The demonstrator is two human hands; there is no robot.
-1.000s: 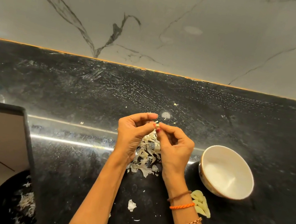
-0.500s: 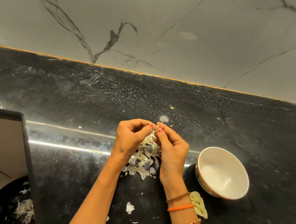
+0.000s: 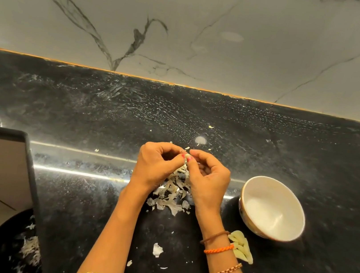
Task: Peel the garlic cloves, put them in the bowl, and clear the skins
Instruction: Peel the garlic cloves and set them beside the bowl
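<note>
Going left to right: down at the bottom left there's a dark round bin [image 3: 10,249] with bits of skin in it, sitting below the edge of the black counter [image 3: 85,108], same as before. Then the left hand [image 3: 154,166], fingers curled in and pinching one side of a garlic clove [image 3: 187,155] with thumb and fingertip. The right hand [image 3: 209,178] pinches the other side, so the clove is held between both hands just above the pile of skins [image 3: 173,191] on the counter. Compared with a second ago, the two hands are tucked closer together and the left index finger is curled down instead of arching up over the clove. There's a strip of skin hanging off the clove now, between the thumbs. A loose scrap of skin [image 3: 157,250] lies nearer the counter's front edge, not moved. Right of the right wrist there's the little cluster of peeled cloves [image 3: 242,246], still on the counter just beside the white bowl [image 3: 272,208], which hasn't got any cloves in it yet.
</note>
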